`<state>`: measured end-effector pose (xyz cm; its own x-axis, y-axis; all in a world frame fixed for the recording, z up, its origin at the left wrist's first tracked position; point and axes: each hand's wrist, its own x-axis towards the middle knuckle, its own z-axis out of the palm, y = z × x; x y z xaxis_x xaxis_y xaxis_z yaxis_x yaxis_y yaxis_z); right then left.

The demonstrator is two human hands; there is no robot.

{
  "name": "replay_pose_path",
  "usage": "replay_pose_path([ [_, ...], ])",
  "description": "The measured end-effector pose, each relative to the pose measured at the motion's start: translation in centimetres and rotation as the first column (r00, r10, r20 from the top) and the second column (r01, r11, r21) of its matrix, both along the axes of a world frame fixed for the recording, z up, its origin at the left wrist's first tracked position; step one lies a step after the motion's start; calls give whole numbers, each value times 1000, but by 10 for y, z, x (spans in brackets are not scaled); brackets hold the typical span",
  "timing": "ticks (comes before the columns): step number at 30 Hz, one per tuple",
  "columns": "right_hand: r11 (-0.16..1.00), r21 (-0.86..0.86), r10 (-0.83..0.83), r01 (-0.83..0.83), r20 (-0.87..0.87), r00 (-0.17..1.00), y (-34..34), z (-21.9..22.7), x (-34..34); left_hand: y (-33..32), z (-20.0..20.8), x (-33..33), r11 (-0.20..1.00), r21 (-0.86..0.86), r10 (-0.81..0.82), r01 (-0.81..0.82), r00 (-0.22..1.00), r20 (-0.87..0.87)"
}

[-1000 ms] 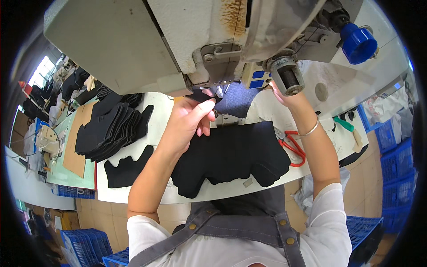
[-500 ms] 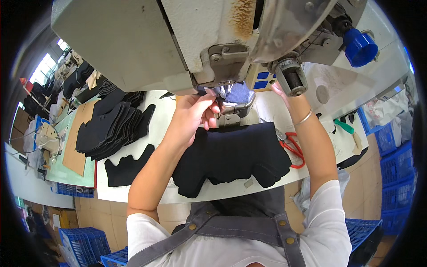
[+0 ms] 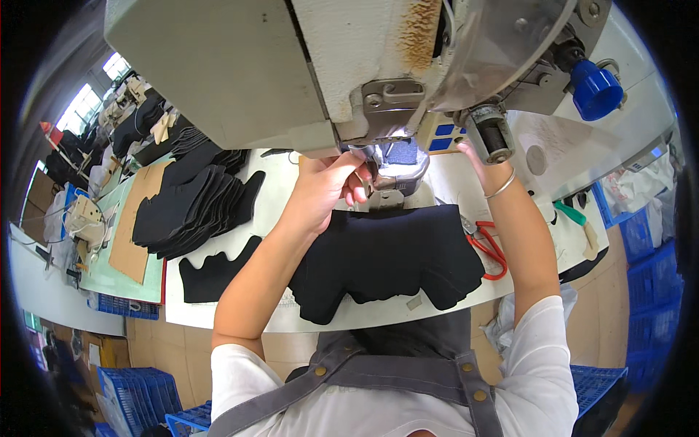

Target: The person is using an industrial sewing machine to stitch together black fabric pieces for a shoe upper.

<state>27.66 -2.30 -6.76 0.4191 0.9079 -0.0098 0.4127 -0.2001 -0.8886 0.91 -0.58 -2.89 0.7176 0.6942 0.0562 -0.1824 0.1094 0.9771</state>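
The black cloth [image 3: 386, 255] lies long sideways, below and right of the left hand [image 3: 336, 183]. I can't tell what that curled hand pinches.

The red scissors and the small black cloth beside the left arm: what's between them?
In the head view, a wide black cloth lies between them, and the person's left forearm also crosses that stretch.
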Motion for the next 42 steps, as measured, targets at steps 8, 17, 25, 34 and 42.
replay_pose_path([
  [8, 996, -74, -34, 50, 205, 978, 0, -5, 19, 2, 2, -7, 999, -46, -2, -1, 997, -71],
  [17, 993, -38, 112, -114, 640, 760, -45, -11, 32, 7, -3, 1, 988, -144, -57, 64, 997, 48],
  [25, 967, 252, -109, 37, 276, 955, -56, -6, 26, 13, -7, 15, 947, -320, 58, 31, 963, 262],
  [34, 886, 464, -43, -14, 112, 993, -122, 15, -53, 27, 45, -90, 828, 204, 483, -522, 849, 214],
  [42, 923, 383, -1, -28, 75, 997, -163, 2, -69, 49, -8, -255, 640, 65, 769, -766, 636, -66],
])
